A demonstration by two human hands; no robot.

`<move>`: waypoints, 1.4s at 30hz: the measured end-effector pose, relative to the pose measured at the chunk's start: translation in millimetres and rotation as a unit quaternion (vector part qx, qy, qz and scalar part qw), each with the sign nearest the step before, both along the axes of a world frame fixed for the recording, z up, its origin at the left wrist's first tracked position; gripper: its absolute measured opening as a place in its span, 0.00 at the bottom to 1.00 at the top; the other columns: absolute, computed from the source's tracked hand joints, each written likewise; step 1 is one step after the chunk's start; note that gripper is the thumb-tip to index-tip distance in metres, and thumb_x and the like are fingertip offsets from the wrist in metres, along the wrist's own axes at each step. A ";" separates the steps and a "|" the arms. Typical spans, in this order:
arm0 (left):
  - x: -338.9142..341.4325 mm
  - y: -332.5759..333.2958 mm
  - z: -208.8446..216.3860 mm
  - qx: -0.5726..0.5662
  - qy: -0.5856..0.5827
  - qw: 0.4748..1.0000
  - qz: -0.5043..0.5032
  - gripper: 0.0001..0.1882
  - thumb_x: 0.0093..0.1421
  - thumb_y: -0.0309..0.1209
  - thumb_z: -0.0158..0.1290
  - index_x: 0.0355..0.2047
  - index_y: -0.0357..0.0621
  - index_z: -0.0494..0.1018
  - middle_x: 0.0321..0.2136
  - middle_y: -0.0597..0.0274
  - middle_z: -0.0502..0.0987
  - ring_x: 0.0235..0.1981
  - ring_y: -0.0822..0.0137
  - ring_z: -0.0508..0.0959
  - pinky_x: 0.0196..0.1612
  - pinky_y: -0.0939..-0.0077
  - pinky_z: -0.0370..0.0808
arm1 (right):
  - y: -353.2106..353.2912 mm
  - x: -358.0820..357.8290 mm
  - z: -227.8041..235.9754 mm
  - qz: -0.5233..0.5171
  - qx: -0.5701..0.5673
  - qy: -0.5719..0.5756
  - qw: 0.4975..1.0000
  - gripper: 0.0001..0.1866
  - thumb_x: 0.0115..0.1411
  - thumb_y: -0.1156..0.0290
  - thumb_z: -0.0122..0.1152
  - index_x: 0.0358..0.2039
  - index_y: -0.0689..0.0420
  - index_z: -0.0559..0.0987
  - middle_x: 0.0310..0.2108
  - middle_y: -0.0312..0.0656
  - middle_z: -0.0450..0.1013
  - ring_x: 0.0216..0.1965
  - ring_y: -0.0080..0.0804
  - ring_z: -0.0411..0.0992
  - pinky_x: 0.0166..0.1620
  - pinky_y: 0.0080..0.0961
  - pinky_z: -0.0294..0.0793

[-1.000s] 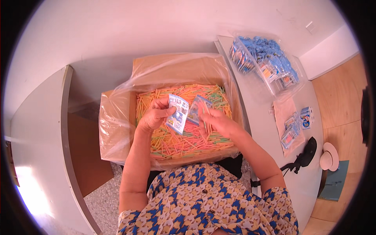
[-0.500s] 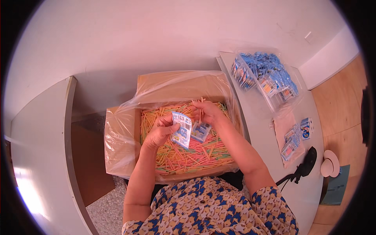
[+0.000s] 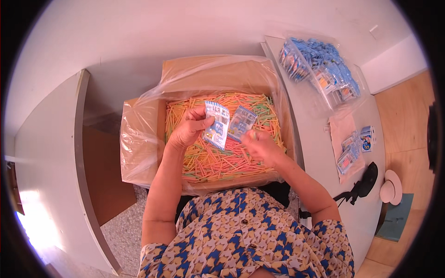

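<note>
My left hand (image 3: pixel 187 129) pinches a small clear packet (image 3: pixel 216 126) with blue-and-white striped ends, holding it upright over a carton (image 3: pixel 139 139) full of thin pastel sticks (image 3: pixel 213 164). A second such packet (image 3: pixel 242 121) lies on the sticks to its right. My right hand (image 3: pixel 262 147) is curled closed just beside that packet's lower right corner. At its fingertips shows a pale greenish end, apparently of sticks; the fingers hide the rest and motion blurs the hand.
Clear plastic lines the carton. On the right-hand table (image 3: pixel 315 139) stands a clear bin (image 3: pixel 324 109) heaped with blue packets. Several packets (image 3: pixel 348 155) lie on a pink cloth (image 3: pixel 340 132), near a black device (image 3: pixel 364 183) and a pale hat (image 3: pixel 391 187). Another table (image 3: pixel 51 139) stands left.
My right hand has moved toward me and to the right, away from the far sticks. My left hand keeps its packet. The whole scene sits higher in view.
</note>
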State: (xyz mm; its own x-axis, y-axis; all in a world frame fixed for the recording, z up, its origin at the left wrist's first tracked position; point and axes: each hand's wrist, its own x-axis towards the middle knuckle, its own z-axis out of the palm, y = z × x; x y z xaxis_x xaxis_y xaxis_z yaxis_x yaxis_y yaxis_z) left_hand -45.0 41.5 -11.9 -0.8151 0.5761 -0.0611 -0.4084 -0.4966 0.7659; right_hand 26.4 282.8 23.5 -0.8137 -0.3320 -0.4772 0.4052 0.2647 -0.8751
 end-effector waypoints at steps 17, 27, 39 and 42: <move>8.6 14.1 -1.6 -0.111 0.062 0.988 -0.087 0.11 0.57 0.26 0.55 0.42 0.39 0.76 0.34 0.64 0.80 0.36 0.74 0.78 0.42 0.77 0.74 | 24.7 27.1 -0.8 -0.104 0.075 0.110 0.986 0.18 0.64 0.64 0.49 0.17 0.56 0.68 0.16 0.31 0.63 0.20 0.18 0.60 0.25 0.20 0.61; 15.6 24.0 -10.5 -0.195 0.126 0.971 -0.058 0.09 0.61 0.26 0.52 0.40 0.39 0.79 0.30 0.66 0.81 0.32 0.78 0.76 0.38 0.80 0.74 | 5.1 -13.6 37.8 -0.196 -0.068 0.135 0.969 0.16 0.61 0.63 0.54 0.18 0.54 0.68 0.17 0.32 0.63 0.20 0.17 0.60 0.23 0.20 0.57; 13.5 28.5 -15.2 -0.163 0.132 0.977 -0.039 0.05 0.50 0.22 0.62 0.29 0.36 0.80 0.30 0.66 0.79 0.32 0.76 0.76 0.38 0.79 0.73 | -22.8 -40.5 49.5 -0.182 -0.065 0.220 0.956 0.15 0.61 0.65 0.56 0.20 0.57 0.71 0.18 0.30 0.66 0.21 0.15 0.60 0.24 0.18 0.59; 14.0 27.7 -14.6 -0.161 0.152 0.974 -0.041 0.06 0.51 0.23 0.62 0.30 0.36 0.79 0.32 0.64 0.79 0.34 0.74 0.76 0.40 0.78 0.73 | -36.6 -37.8 52.4 -0.173 -0.020 0.316 0.932 0.13 0.61 0.69 0.57 0.21 0.60 0.70 0.19 0.30 0.65 0.21 0.15 0.59 0.23 0.20 0.59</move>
State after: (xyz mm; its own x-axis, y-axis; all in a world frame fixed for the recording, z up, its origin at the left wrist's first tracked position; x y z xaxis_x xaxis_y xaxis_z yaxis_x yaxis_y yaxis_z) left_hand -31.1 69.2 -26.5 -0.7757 0.6310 -0.0128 -0.1668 -0.1854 0.9684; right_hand -11.3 246.2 75.9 -0.9899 -0.0038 0.1416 -0.1400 0.1757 -0.9744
